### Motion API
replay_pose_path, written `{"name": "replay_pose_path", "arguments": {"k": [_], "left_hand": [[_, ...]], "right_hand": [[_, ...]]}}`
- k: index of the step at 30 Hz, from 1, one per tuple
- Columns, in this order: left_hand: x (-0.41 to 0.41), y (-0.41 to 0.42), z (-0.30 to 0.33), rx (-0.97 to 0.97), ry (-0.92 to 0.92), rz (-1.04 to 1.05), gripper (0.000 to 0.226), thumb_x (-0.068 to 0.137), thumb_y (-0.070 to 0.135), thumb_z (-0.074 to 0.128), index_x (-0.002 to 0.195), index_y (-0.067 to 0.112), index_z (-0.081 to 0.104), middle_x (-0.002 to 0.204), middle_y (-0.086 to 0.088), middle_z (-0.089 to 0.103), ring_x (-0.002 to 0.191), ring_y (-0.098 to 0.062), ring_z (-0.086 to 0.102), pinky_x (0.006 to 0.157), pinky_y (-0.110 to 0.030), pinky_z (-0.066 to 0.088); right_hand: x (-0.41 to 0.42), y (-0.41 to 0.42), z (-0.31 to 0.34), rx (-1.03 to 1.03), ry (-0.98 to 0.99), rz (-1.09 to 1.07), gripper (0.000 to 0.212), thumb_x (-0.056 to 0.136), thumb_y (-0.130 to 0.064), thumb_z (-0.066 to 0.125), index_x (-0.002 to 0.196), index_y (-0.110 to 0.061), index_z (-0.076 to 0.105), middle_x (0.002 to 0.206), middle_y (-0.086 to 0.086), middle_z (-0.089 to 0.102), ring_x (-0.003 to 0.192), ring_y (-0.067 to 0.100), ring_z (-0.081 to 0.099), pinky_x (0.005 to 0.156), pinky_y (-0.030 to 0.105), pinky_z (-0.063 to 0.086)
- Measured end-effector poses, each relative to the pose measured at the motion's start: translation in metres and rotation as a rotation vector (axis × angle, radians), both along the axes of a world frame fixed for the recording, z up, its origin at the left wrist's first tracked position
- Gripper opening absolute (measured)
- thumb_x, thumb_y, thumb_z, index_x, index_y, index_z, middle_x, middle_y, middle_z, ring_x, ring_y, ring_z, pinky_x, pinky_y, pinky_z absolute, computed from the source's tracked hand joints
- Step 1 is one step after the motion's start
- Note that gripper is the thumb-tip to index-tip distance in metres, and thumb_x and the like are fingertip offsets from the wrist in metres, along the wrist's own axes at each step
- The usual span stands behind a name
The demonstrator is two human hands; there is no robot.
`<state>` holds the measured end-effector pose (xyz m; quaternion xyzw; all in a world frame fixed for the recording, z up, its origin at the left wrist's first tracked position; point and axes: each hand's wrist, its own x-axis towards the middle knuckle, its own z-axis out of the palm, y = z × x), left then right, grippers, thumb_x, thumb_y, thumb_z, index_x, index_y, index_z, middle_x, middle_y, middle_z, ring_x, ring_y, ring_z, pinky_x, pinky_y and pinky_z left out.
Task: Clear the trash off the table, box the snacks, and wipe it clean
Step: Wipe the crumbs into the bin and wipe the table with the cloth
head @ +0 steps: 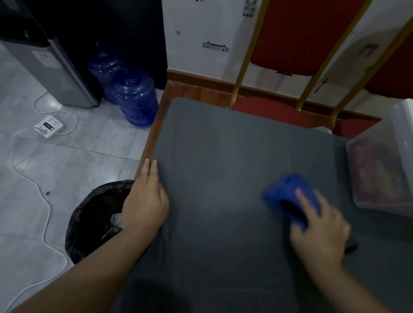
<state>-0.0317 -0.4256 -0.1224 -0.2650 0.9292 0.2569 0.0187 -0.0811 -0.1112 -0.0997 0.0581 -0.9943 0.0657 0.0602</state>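
Note:
A grey mat covers the table (224,157), which has a brown wooden edge at the left. My right hand (320,230) presses a crumpled blue cloth (289,195) onto the mat at the right; hand and cloth are blurred. My left hand (147,196) lies flat on the mat's left edge, fingers straight, holding nothing. A clear plastic box (389,164) with snack packets inside stands at the table's right edge, a white lid on it. A black-lined trash bin (96,217) stands on the floor left of the table, partly hidden by my left forearm.
Two red chairs with gold frames (288,41) stand behind the table. On the tiled floor at the left are two blue water jugs (134,98), a water dispenser (50,71), and a white power strip (48,125) with a trailing cable.

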Motion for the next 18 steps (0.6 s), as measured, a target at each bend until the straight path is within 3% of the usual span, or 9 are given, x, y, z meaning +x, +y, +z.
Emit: {"name": "replay_pose_path", "arguments": {"k": [4,8,10,14,18], "left_hand": [[0.001,0.000,-0.001,-0.020,-0.005,0.001,0.055,0.096,0.015,0.032,0.149,0.015,0.018,0.159,0.000,0.012,0.134,-0.024,0.038,0.087,-0.037,0.046],[0.000,0.003,-0.002,-0.041,-0.014,0.001,0.055,0.096,0.016,0.031,0.149,0.015,0.018,0.159,0.000,0.011,0.134,-0.023,0.038,0.089,-0.036,0.044],[0.000,0.002,-0.001,-0.035,-0.009,0.012,0.055,0.097,0.017,0.031,0.150,0.014,0.017,0.159,0.001,0.012,0.133,-0.024,0.038,0.090,-0.037,0.044],[0.001,0.002,-0.002,-0.012,-0.002,0.014,0.056,0.096,0.015,0.032,0.150,0.012,0.017,0.158,0.000,0.014,0.133,-0.025,0.039,0.091,-0.037,0.043],[0.001,0.002,-0.002,-0.010,0.000,0.009,0.056,0.096,0.013,0.034,0.149,0.010,0.018,0.158,-0.002,0.015,0.134,-0.025,0.038,0.092,-0.036,0.043]], "right_hand": [[-0.102,-0.012,0.003,0.015,-0.055,-0.394,0.061,0.084,-0.026,0.055,0.141,-0.035,0.038,0.147,0.009,0.035,0.126,0.037,0.036,0.104,0.048,0.025],[-0.154,-0.050,0.006,-0.001,-0.093,-0.447,0.061,0.084,-0.031,0.051,0.142,-0.038,0.035,0.148,0.008,0.032,0.127,0.035,0.035,0.104,0.048,0.025],[-0.138,-0.076,0.007,0.006,-0.097,-0.283,0.060,0.083,-0.032,0.054,0.141,-0.039,0.037,0.148,0.006,0.032,0.127,0.032,0.035,0.104,0.047,0.026],[-0.033,-0.096,0.001,-0.014,-0.108,0.277,0.067,0.066,-0.029,0.062,0.131,-0.038,0.049,0.138,0.007,0.049,0.116,0.029,0.046,0.094,0.043,0.037],[0.037,-0.038,-0.006,-0.008,-0.055,0.488,0.070,0.055,-0.034,0.053,0.125,-0.036,0.051,0.125,0.010,0.061,0.105,0.026,0.052,0.082,0.035,0.036]]}}
